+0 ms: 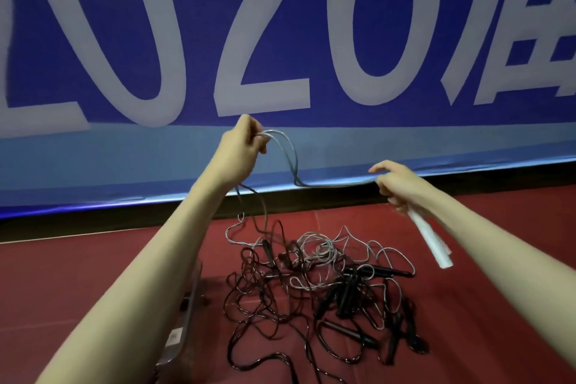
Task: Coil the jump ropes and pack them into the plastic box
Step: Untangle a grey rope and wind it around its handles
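Both arms are bare and extended forward and upward from the bottom of the view. The left forearm runs diagonally from the lower left corner up to the centre; the left hand [241,146] is raised highest, fingers curled into a fist that grips several strands of a rope [285,150], with the back of the hand facing the camera. The right forearm enters from the lower right edge. The right hand [396,184] sits lower than the left and well apart from it, fingers curled round white handles [431,241], index finger partly extended forward. The rope spans between the two hands.
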A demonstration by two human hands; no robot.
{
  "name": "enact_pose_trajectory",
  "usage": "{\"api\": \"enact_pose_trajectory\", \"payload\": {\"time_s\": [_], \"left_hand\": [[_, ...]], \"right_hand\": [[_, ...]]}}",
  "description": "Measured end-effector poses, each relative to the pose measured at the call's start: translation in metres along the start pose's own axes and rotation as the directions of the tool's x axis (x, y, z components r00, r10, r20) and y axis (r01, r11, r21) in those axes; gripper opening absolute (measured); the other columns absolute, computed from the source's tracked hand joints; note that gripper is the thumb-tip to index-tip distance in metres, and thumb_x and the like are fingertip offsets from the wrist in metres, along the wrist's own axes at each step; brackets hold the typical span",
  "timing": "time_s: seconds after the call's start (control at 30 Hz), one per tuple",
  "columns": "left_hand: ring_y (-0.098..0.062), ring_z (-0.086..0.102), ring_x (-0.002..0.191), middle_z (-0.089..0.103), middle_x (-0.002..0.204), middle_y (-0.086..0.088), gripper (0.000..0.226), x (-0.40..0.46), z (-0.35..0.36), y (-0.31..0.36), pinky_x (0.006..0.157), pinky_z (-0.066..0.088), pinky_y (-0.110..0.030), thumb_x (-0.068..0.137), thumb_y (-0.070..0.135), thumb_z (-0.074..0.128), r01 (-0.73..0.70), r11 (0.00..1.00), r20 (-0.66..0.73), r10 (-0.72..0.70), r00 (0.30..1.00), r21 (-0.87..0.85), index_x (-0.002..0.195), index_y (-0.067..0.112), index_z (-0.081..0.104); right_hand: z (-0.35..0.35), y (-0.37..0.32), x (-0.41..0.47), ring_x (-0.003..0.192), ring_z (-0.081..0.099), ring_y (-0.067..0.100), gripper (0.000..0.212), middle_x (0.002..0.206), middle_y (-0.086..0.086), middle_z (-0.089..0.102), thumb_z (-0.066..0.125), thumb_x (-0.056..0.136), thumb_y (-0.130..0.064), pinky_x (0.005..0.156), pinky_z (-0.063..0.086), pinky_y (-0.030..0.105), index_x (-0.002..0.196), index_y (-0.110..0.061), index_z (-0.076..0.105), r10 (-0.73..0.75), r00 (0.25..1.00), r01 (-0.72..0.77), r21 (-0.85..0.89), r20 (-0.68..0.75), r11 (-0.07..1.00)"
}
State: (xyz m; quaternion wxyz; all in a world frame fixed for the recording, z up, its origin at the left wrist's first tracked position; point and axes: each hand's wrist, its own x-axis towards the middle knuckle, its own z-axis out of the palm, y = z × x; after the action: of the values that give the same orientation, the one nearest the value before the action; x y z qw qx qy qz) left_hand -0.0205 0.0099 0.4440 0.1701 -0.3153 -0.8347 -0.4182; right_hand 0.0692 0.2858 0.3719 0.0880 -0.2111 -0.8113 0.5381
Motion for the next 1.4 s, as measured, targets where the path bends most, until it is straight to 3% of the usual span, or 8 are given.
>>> {"api": "enact_pose_trajectory", "payload": {"time_s": [0.23, 0.5, 0.6, 0.8, 0.97, 1.2, 1.3, 1.4], "left_hand": [[-0.015, 0.043, 0.077, 0.048, 0.084, 0.003, 0.018, -0.017, 0.007, 0.008, 0.068, 0.035, -0.031, 0.099, 0.028, 0.041, 0.278, 0.960, 0.403, -0.270, 0.875, 0.039, 0.085, 0.017, 0.045], [-0.030, 0.048, 0.089, 0.053, 0.099, -0.011, 0.021, -0.030, 0.037, 0.008, 0.077, 0.031, -0.036, 0.101, 0.024, 0.032, 0.070, 0.894, 0.400, -0.267, 0.877, 0.442, 0.099, 0.007, 0.045], [-0.030, 0.046, 0.086, 0.055, 0.098, -0.013, 0.022, -0.031, 0.043, 0.006, 0.074, 0.031, -0.035, 0.100, 0.024, 0.033, 0.029, 0.896, 0.410, -0.232, 0.882, 0.443, 0.097, 0.006, 0.045], [-0.021, 0.045, 0.073, 0.053, 0.079, -0.005, 0.022, -0.035, 0.040, -0.041, 0.064, 0.034, -0.032, 0.099, 0.025, 0.044, 0.217, 0.946, 0.382, -0.298, 0.875, 0.242, 0.091, 0.005, 0.051], [-0.021, 0.056, 0.073, 0.061, 0.075, -0.002, 0.015, -0.065, 0.045, -0.109, 0.056, 0.038, -0.028, 0.096, 0.021, 0.050, 0.289, 0.885, 0.368, -0.423, 0.828, 0.366, 0.084, 0.012, 0.053], [-0.029, 0.049, 0.118, 0.046, 0.122, -0.009, 0.032, -0.117, 0.066, -0.174, 0.101, 0.042, -0.045, 0.095, 0.033, 0.048, 0.077, 0.633, 0.425, -0.600, 0.677, 0.770, 0.125, 0.025, 0.057], [-0.032, 0.053, 0.117, 0.056, 0.124, -0.015, 0.033, -0.124, 0.076, -0.179, 0.096, 0.043, -0.034, 0.098, 0.024, 0.044, 0.153, 0.689, 0.470, -0.622, 0.626, 0.708, 0.124, 0.011, 0.058], [-0.035, 0.064, 0.100, 0.068, 0.102, -0.018, 0.016, -0.113, 0.072, -0.173, 0.082, 0.051, -0.038, 0.100, 0.014, 0.047, 0.494, 0.791, 0.426, -0.611, 0.668, 0.361, 0.101, 0.004, 0.060]], "right_hand": [[0.019, -0.044, -0.028, 0.039, 0.015, 0.009, 0.025, 0.067, 0.002, 0.031, 0.047, 0.090, -0.024, 0.041, 0.015, 0.015, 0.108, -0.013, 0.062, -0.059, 0.945, 0.034, 0.082, 0.323, 0.996], [0.042, -0.045, -0.039, 0.039, 0.020, 0.011, 0.022, 0.052, 0.000, 0.027, 0.065, 0.090, -0.021, 0.042, 0.015, 0.020, 0.097, -0.001, 0.070, -0.216, 0.907, 0.161, 0.175, 0.363, 0.971], [0.046, -0.042, -0.036, 0.037, 0.024, 0.012, 0.014, 0.047, -0.001, 0.030, 0.068, 0.087, -0.014, 0.043, 0.018, 0.020, 0.089, 0.000, 0.070, -0.216, 0.925, 0.200, 0.081, 0.313, 0.976], [0.023, -0.025, -0.014, 0.035, 0.033, 0.016, 0.014, 0.040, -0.005, 0.043, 0.063, 0.087, -0.007, 0.037, 0.026, 0.019, 0.075, -0.004, 0.069, -0.241, 0.970, 0.239, -0.104, -0.013, 0.965], [0.003, -0.004, -0.005, 0.096, 0.058, 0.025, 0.017, 0.085, 0.010, 0.070, 0.059, 0.091, -0.015, 0.068, 0.035, 0.024, 0.083, -0.009, 0.072, -0.337, 0.913, 0.257, -0.319, -0.229, 0.912], [-0.002, -0.011, 0.000, 0.100, 0.060, 0.027, 0.022, 0.088, 0.007, 0.068, 0.056, 0.094, -0.019, 0.073, 0.035, 0.025, 0.084, -0.008, 0.071, -0.350, 0.793, 0.297, -0.185, -0.500, 0.937], [0.001, -0.011, -0.001, 0.098, 0.060, 0.027, 0.022, 0.093, 0.009, 0.069, 0.055, 0.094, -0.019, 0.073, 0.035, 0.024, 0.088, -0.005, 0.072, -0.366, 0.800, 0.304, -0.205, -0.476, 0.930], [0.003, -0.002, 0.001, 0.102, 0.059, 0.030, 0.019, 0.096, 0.015, 0.071, 0.056, 0.093, -0.014, 0.074, 0.035, 0.025, 0.088, -0.003, 0.071, -0.362, 0.836, 0.273, -0.258, -0.413, 0.927]]}}
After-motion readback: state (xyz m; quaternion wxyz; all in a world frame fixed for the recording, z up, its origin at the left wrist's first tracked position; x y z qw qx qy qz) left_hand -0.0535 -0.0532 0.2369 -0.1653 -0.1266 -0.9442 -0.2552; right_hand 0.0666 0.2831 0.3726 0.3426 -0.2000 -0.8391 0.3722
